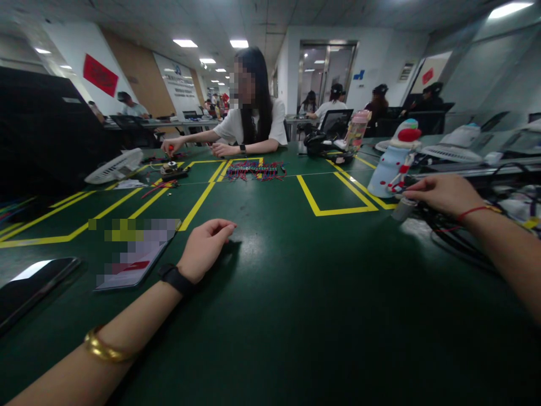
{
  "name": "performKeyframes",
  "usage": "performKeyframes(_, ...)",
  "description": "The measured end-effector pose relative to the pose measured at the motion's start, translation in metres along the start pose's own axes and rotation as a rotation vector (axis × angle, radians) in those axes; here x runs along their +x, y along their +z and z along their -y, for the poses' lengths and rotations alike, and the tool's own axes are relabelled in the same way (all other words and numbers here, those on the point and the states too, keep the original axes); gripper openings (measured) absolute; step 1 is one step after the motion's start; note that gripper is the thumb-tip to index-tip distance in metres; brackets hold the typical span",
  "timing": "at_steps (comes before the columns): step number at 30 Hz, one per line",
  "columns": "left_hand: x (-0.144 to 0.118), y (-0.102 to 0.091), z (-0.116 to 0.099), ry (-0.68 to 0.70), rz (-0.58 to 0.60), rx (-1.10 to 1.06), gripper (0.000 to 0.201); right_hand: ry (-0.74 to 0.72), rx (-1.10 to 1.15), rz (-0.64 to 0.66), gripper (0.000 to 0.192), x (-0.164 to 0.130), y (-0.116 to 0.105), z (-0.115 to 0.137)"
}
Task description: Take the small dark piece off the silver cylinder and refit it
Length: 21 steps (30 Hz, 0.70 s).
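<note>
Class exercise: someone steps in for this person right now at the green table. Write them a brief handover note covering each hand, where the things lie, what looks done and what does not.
Left hand: resting on the green table, fingers loosely curled, holding nothing; a card lies just beside it and a phone further left.
Right hand: reached out to the right edge, fingertips on a small grey cylinder beside the snowman-shaped bottle; whether it grips it is unclear.
Black cables lie under that forearm.
Red-and-blue wire bundle sits across the table, in front of a seated person.
Done: nothing visibly assembled near the hands.
Left: the wires lie untouched by this person.
</note>
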<state>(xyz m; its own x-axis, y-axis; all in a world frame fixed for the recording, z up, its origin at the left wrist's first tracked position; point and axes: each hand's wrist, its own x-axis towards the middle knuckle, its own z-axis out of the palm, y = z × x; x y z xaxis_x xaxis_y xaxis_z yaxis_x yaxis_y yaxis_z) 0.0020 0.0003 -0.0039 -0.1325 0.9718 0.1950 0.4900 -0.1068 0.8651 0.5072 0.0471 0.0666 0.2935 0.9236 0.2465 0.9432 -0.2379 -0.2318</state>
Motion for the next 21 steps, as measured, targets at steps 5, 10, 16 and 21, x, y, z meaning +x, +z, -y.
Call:
performKeyframes(5, 0.000, 0.000, 0.000, 0.007, -0.004, -0.008, 0.031, 0.036, 0.137, 0.001, 0.043, -0.009, -0.011, 0.009)
performKeyframes(10, 0.000, -0.001, 0.000, 0.016, 0.011, 0.000, 0.031, -0.018, 0.195, 0.154, 0.039, -0.014, -0.017, 0.014)
performKeyframes(16, -0.001, -0.001, 0.000, 0.020, 0.014, 0.005, 0.032, -0.052, 0.131, 0.176, 0.036, -0.011, -0.013, 0.012)
performKeyframes(21, 0.000, -0.001, 0.001, 0.018, 0.019, 0.008, 0.032, -0.047, 0.079, 0.172, 0.037, -0.009, -0.014, 0.010)
